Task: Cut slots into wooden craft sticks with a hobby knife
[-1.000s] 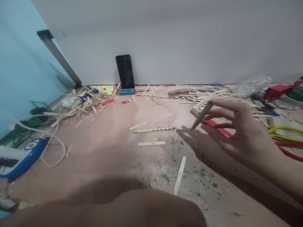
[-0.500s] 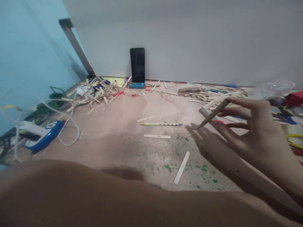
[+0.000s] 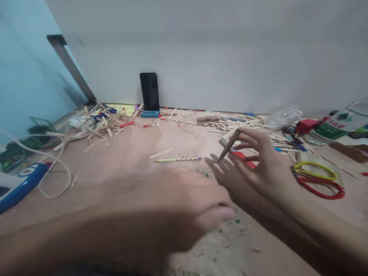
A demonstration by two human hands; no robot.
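In the middle foreground my left hand is blurred, palm down with its fingers curled and thumb tucked in. Whatever is in its grip, if anything, is hidden. Farther right, my right hand pinches a slim grey-brown pointed stick between thumb and fingers, its dark tip slanting down toward the table. A pale yellow pencil lies just beyond my left hand, with a wooden craft stick behind it. Something red shows behind my right fingers.
A black phone leans on the back wall. Piles of craft sticks lie at back left and right. Yellow-and-red-handled scissors and a tilted plastic bottle are at right. A white cable loops beside a blue-and-white object.
My left forearm has lifted from the front edge, and the left hand has come into view over the near craft sticks. The view has turned right; my right hand keeps its pinch.
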